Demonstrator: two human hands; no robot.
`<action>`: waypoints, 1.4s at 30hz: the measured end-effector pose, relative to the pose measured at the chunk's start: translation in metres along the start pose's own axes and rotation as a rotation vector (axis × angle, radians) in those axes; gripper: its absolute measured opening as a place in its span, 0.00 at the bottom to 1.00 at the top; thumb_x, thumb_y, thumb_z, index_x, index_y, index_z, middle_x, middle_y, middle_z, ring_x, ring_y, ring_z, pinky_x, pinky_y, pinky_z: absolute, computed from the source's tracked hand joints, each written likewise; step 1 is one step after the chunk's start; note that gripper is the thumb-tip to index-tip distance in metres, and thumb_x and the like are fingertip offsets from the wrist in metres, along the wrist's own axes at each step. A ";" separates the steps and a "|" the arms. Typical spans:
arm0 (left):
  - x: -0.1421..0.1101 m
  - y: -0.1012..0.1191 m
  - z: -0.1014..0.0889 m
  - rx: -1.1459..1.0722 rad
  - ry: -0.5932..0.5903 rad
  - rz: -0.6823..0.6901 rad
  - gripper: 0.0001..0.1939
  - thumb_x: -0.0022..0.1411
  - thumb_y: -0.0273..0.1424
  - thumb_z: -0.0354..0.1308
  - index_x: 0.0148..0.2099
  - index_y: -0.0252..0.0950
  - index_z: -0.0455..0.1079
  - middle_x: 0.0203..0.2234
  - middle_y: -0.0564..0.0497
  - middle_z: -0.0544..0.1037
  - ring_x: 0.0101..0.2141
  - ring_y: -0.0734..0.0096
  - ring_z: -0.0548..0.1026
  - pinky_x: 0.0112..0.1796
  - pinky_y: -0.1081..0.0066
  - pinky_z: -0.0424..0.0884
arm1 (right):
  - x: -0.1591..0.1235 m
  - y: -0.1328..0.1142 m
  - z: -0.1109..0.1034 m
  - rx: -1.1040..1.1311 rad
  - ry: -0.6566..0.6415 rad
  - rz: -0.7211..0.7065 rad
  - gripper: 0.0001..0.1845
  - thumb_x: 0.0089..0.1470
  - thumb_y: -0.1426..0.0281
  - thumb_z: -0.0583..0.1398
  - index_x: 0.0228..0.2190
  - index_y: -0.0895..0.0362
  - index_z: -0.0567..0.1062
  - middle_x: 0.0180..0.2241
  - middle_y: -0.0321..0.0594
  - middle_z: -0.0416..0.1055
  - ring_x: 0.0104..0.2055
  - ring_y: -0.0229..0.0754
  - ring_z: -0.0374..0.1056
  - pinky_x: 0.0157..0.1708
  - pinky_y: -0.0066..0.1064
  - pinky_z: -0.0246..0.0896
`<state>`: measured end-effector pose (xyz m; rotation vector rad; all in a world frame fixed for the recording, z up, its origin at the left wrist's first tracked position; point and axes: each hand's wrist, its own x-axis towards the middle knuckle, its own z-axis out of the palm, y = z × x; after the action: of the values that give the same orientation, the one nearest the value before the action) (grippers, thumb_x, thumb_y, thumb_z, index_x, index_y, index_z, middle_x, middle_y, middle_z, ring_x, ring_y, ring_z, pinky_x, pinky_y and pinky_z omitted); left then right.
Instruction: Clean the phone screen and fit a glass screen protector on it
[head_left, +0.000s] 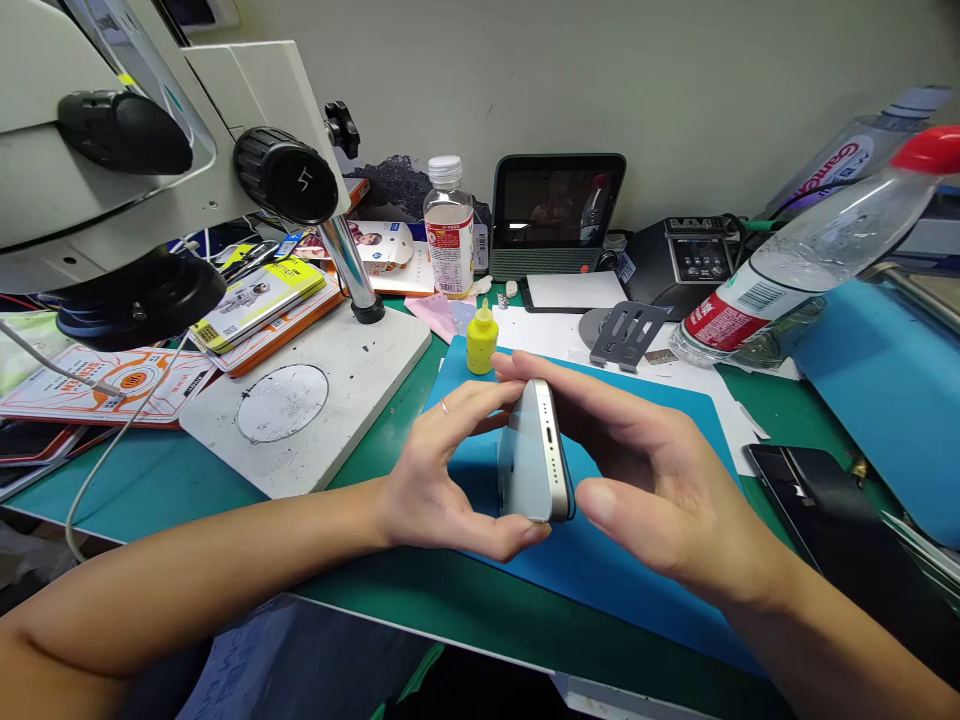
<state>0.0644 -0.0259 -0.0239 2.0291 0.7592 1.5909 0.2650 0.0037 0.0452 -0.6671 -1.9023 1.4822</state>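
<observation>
A smartphone (534, 450) with a pale blue back and silver frame is held up on edge over the blue mat (637, 520). Its bottom end, with the charging port and speaker holes, faces me. My left hand (450, 475) grips it from the left, thumb under the lower edge and fingers at the upper edge. Around the screen side curves my right hand (652, 470), its fingers at the upper edge and its thumb tip by the lower edge. The screen is mostly hidden from view.
A microscope (172, 190) stands left on its white base (345, 400). Behind the mat are a yellow dropper bottle (482, 338), a drink bottle (448, 235) and a display device (559, 215). A red-capped bottle (810, 255) leans right; a dark phone (817, 510) lies below it.
</observation>
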 end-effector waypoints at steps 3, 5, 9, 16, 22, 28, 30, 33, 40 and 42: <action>0.000 0.000 0.000 0.006 0.000 0.007 0.46 0.51 0.38 0.75 0.69 0.41 0.62 0.53 0.39 0.74 0.53 0.50 0.76 0.46 0.56 0.82 | 0.000 0.000 0.000 0.004 -0.005 0.005 0.38 0.52 0.72 0.63 0.65 0.47 0.69 0.63 0.38 0.71 0.65 0.59 0.66 0.63 0.49 0.65; 0.000 0.001 0.000 0.008 0.001 0.008 0.45 0.51 0.39 0.74 0.68 0.40 0.62 0.53 0.39 0.74 0.53 0.51 0.76 0.46 0.57 0.82 | 0.000 0.000 -0.001 0.009 -0.011 0.002 0.38 0.52 0.73 0.62 0.65 0.46 0.69 0.63 0.37 0.71 0.66 0.58 0.66 0.64 0.48 0.64; 0.000 0.000 0.000 0.012 0.002 0.007 0.44 0.52 0.39 0.74 0.68 0.40 0.63 0.53 0.40 0.75 0.53 0.52 0.77 0.47 0.59 0.82 | 0.000 0.002 -0.001 0.015 -0.026 -0.005 0.38 0.53 0.74 0.61 0.65 0.46 0.68 0.65 0.36 0.68 0.67 0.56 0.64 0.66 0.46 0.62; 0.002 0.001 -0.001 0.018 0.002 0.028 0.44 0.52 0.39 0.74 0.68 0.39 0.63 0.53 0.40 0.75 0.53 0.52 0.77 0.47 0.60 0.82 | -0.001 0.003 -0.002 0.037 -0.022 -0.008 0.42 0.53 0.74 0.61 0.67 0.42 0.64 0.68 0.35 0.65 0.69 0.54 0.62 0.66 0.47 0.61; 0.001 0.000 0.000 -0.011 0.012 0.034 0.44 0.52 0.39 0.74 0.68 0.38 0.63 0.53 0.39 0.75 0.53 0.51 0.77 0.48 0.59 0.81 | -0.002 0.004 -0.003 0.045 -0.031 -0.012 0.43 0.53 0.74 0.61 0.68 0.41 0.63 0.68 0.34 0.65 0.69 0.54 0.61 0.66 0.46 0.61; 0.001 -0.001 0.001 -0.011 0.021 0.037 0.44 0.51 0.39 0.74 0.68 0.38 0.63 0.53 0.39 0.75 0.52 0.51 0.77 0.48 0.58 0.81 | -0.002 0.006 -0.005 0.030 -0.038 -0.038 0.45 0.51 0.74 0.62 0.68 0.42 0.62 0.68 0.35 0.64 0.69 0.55 0.61 0.66 0.48 0.61; 0.001 -0.001 0.001 -0.002 0.024 0.041 0.44 0.51 0.39 0.74 0.68 0.38 0.63 0.53 0.39 0.75 0.52 0.52 0.77 0.48 0.58 0.81 | -0.002 0.007 -0.007 0.027 -0.046 -0.049 0.45 0.51 0.74 0.62 0.69 0.41 0.61 0.69 0.35 0.64 0.69 0.55 0.61 0.66 0.48 0.61; 0.001 -0.001 0.001 0.003 0.028 0.045 0.44 0.51 0.39 0.74 0.67 0.36 0.64 0.52 0.39 0.75 0.52 0.53 0.76 0.48 0.60 0.80 | 0.000 0.008 -0.008 0.023 -0.056 -0.067 0.45 0.51 0.73 0.62 0.69 0.42 0.61 0.69 0.34 0.63 0.69 0.55 0.61 0.66 0.48 0.62; 0.000 -0.001 0.001 0.003 0.035 0.042 0.44 0.52 0.39 0.73 0.68 0.37 0.64 0.52 0.39 0.75 0.52 0.53 0.76 0.48 0.59 0.80 | 0.002 0.011 -0.007 -0.002 -0.061 -0.094 0.46 0.51 0.73 0.62 0.69 0.43 0.60 0.69 0.36 0.63 0.68 0.55 0.62 0.65 0.48 0.64; 0.000 -0.001 0.002 -0.005 0.041 0.039 0.44 0.51 0.38 0.73 0.67 0.36 0.64 0.52 0.39 0.75 0.52 0.53 0.76 0.49 0.59 0.80 | 0.002 0.011 -0.007 -0.015 -0.060 -0.103 0.46 0.51 0.73 0.62 0.69 0.43 0.60 0.68 0.36 0.64 0.68 0.55 0.63 0.65 0.48 0.64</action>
<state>0.0659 -0.0251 -0.0249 2.0252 0.7343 1.6595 0.2690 0.0125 0.0365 -0.5283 -1.9641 1.4392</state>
